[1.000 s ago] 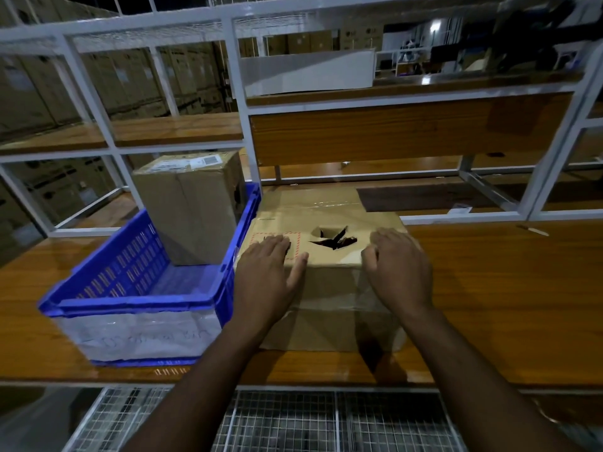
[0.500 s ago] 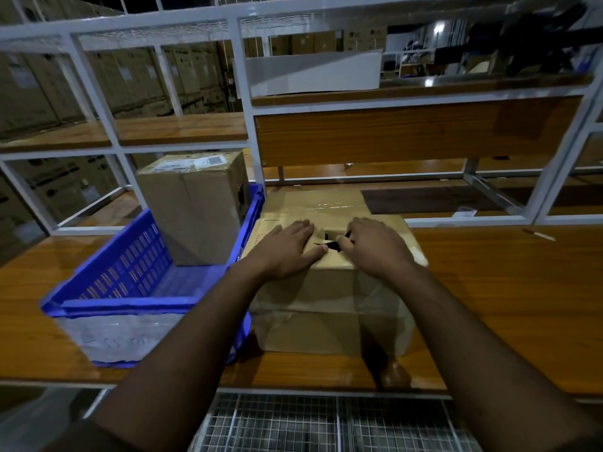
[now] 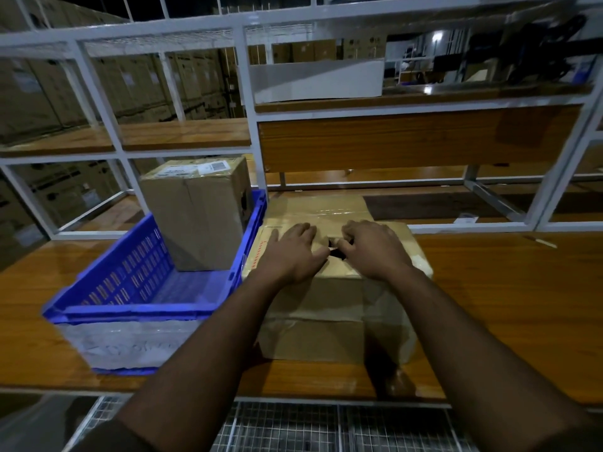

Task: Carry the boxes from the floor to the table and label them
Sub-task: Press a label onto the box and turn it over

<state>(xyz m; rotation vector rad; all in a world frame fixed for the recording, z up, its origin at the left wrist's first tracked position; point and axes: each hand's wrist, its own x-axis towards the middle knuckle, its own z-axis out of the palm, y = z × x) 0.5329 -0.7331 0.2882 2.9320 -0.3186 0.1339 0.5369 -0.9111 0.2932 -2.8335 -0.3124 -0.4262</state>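
Observation:
A taped cardboard box [image 3: 326, 305] stands on the wooden table [image 3: 505, 305], right in front of me. Its top has a red-dashed label at the left edge and a dark torn hole [image 3: 336, 252] in the middle. My left hand [image 3: 293, 252] lies palm down on the top, just left of the hole. My right hand [image 3: 372, 249] rests on the top just right of it, fingertips at the hole's edge. Neither hand holds anything. A second cardboard box [image 3: 199, 216] with a white printed label [image 3: 202, 168] stands upright in a blue crate [image 3: 130, 308].
The blue crate touches the box's left side. A flat taped carton [image 3: 319, 207] lies behind the box. The white metal shelf frame [image 3: 251, 125] rises at the table's back. A small pale stick [image 3: 541, 242] lies far right. Wire mesh [image 3: 326, 429] runs below the table's front edge.
Both hands slid from the box's near top edge inward toward the torn hole and now nearly meet over it. The box and crate have not moved.

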